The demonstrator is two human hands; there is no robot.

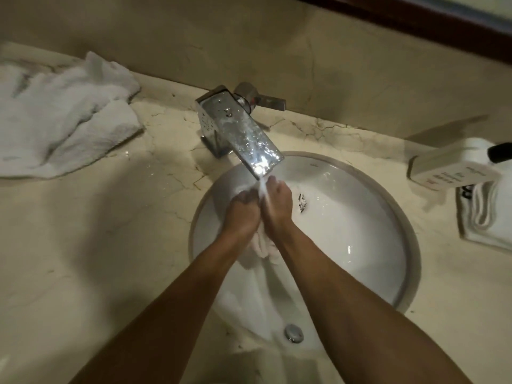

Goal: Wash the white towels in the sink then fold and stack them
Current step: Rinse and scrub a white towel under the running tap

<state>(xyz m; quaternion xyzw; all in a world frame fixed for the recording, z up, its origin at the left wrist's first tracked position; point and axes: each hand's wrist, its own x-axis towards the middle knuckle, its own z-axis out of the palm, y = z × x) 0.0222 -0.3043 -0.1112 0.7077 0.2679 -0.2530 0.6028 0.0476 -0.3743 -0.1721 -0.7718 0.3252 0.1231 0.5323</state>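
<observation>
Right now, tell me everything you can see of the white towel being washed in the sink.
The wet white terry towel is bunched between both hands over the round white ceramic sink. The left hand and right hand grip it side by side under the stream from the square chrome tap. A crumpled fold pokes out below the wrists, and more cloth hangs down between the forearms towards the basin's near wall. Most of it is hidden by the hands.

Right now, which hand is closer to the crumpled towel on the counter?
Left. The left hand is in the sink on the side toward the crumpled towel; the right hand presses against it on the far side. Both grip a wet towel.
</observation>
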